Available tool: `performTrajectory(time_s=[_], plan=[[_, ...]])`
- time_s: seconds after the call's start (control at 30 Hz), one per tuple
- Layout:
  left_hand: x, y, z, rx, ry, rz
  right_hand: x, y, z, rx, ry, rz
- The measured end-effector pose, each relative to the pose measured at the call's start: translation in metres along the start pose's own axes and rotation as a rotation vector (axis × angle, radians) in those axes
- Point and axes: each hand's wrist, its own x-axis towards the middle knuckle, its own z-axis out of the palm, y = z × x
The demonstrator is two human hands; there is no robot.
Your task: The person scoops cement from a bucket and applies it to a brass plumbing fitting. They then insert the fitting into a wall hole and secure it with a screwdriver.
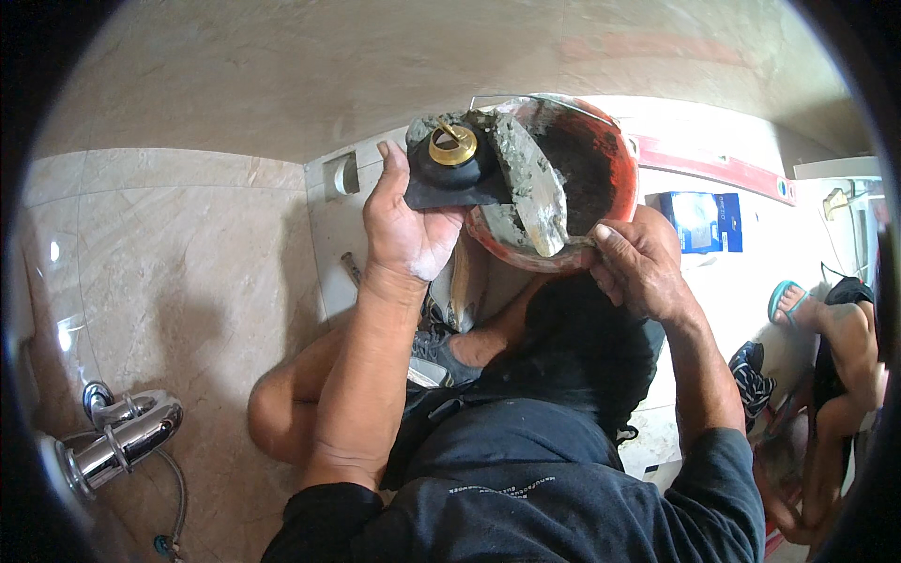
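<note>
My left hand (pixel 405 225) holds up a floor drain fitting (pixel 436 188) by its underside, thumb raised at its left edge. The fitting has a flat black base and a brass ring in its middle, and grey mortar lies along its far edge. Closed around its handle, my right hand (pixel 640 267) holds a trowel (pixel 542 211). Wet mortar coats the trowel's blade, which reaches to the fitting's right side. Below and behind them stands a red bucket (pixel 622 174) with a mortar-smeared inside and a wire handle.
A square floor opening (pixel 342 174) lies by the wall corner. Right of the bucket are a red spirit level (pixel 718 171) and a blue box (pixel 702 222). A chrome mixer tap (pixel 131 436) juts from the left wall. Another person's leg (pixel 840 352) is at the far right.
</note>
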Motion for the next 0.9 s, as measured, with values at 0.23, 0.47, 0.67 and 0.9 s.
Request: performTrajectory(time_s=[0.23,0.47,0.67,0.9], plan=[[0.001,-0.003,0.002,0.032,0.083,0.096,-0.005,0.006,-0.003,-0.037,-0.039,0.057],[0.009,0.036,0.003,0.056,-0.028,0.13,-0.022,0.009,0.009,-0.035,0.085,-0.037],[0.009,0.026,0.021,0.016,-0.067,0.122,0.001,0.003,0.042,-0.449,0.521,-0.719],[0.005,0.018,0.037,-0.006,-0.087,0.118,0.007,0.002,0.06,-0.519,0.498,-0.729]])
